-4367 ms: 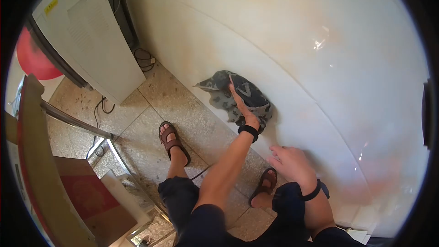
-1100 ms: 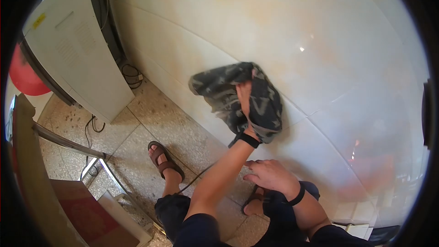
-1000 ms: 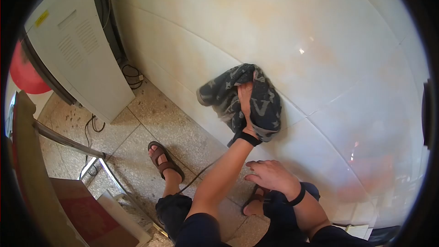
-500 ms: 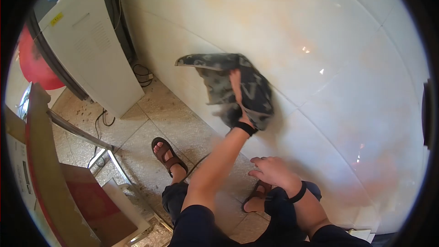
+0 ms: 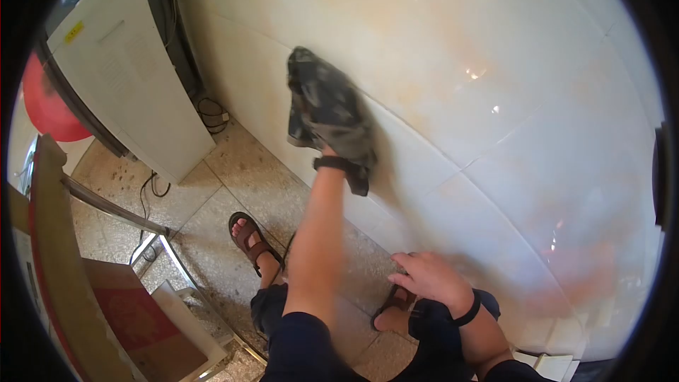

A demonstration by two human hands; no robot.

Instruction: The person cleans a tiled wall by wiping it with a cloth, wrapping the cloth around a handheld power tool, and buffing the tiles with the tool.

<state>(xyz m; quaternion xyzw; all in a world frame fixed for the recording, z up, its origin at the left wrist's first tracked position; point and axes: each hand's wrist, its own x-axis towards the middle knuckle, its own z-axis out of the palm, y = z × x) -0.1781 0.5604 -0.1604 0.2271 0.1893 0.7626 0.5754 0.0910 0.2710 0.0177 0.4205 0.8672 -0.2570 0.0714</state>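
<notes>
At the far left we see a glossy red rounded object [image 5: 55, 102] beside a tall white vented metal cabinet [image 5: 127, 74] that bears a yellow label. Below them stand a curved tan panel with a red edge [image 5: 60, 255], a dark red and brown box [image 5: 141, 311] and a shiny metal frame [image 5: 175, 262]. A loose black cable [image 5: 212, 117] lies by the cabinet's foot, on the speckled tile floor [image 5: 244, 163], and we have a brown strapped sandal [image 5: 249, 239] on our left foot. Further right, our left hand [image 5: 328, 151] is at the crumpled dark grey patterned cloth [image 5: 329, 99], which lies against the wall just above the floor. The cloth hides our left fingers, so we cannot tell whether they grip it. Our right hand [image 5: 433, 276] hangs near our right knee, its fingers loosely bent and the thumb apart from them. Beyond it spreads the glossy white wall with orange patches [image 5: 523, 191].
</notes>
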